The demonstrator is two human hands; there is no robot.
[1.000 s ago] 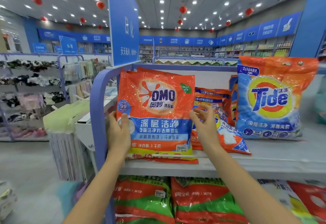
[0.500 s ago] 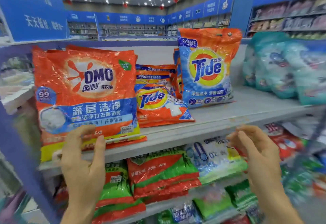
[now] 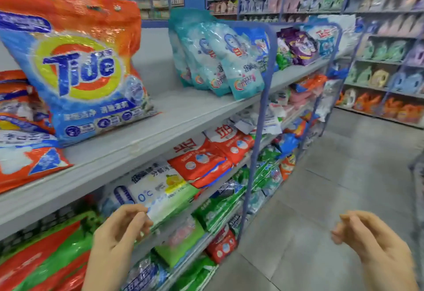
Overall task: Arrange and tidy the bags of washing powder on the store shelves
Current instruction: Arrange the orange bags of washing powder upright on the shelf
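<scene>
A large orange and blue Tide bag (image 3: 85, 66) stands leaning on the grey top shelf (image 3: 160, 125). Flat Tide bags (image 3: 25, 153) lie to its left. Further right on that shelf lean several teal washing powder bags (image 3: 220, 59). My left hand (image 3: 119, 233) hangs empty in front of the second shelf, fingers loosely curled, close to a white and green bag (image 3: 160, 192). My right hand (image 3: 371, 238) floats empty over the aisle floor, fingers loosely curled.
Red bags (image 3: 206, 162) and green bags (image 3: 220, 208) fill the lower shelves. A blue upright frame (image 3: 263, 107) divides the shelving. Purple and white bags (image 3: 302, 45) sit beyond it. Grey tiled aisle floor (image 3: 332, 187) runs to the right, with bottle shelves (image 3: 385, 61) behind.
My view has swung right, away from the OMO bag, which is out of sight. Both hands have let go, dropped below the top shelf and hold nothing.
</scene>
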